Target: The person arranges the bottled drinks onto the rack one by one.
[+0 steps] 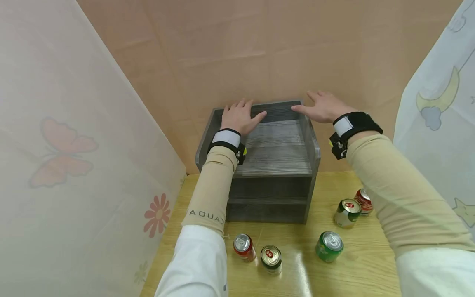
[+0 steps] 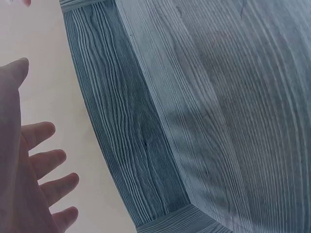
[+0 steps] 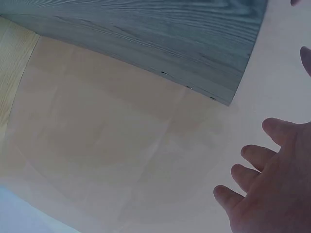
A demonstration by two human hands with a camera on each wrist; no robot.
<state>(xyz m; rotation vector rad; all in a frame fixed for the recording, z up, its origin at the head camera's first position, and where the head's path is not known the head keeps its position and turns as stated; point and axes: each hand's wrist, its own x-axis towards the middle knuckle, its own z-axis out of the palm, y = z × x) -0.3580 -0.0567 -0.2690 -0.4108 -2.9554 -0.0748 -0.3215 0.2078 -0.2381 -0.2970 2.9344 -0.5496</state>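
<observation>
A grey wood-grain shelf unit [image 1: 274, 159] stands on the table against the back cloth, with an open top tray and lower compartments. Over its top tray, near the back left, my left hand [image 1: 239, 117] is held with spread fingers. In the left wrist view those fingers [image 2: 51, 162] show beside the unit's back board [image 2: 131, 121], apart from it. My right hand [image 1: 323, 107] hovers by the back right corner, thumb toward the side panel. The right wrist view has its fingers [image 3: 255, 162] spread beyond the panel's corner [image 3: 228, 92]. Neither hand holds anything.
In front of the unit are a red can [image 1: 244, 247] and a gold-topped can [image 1: 271, 259]. To the right stand a green can [image 1: 329, 246], another gold-topped can [image 1: 347, 213] and a red can [image 1: 364, 201] partly behind my sleeve. Patterned cloths [image 1: 74, 123] hang at both sides.
</observation>
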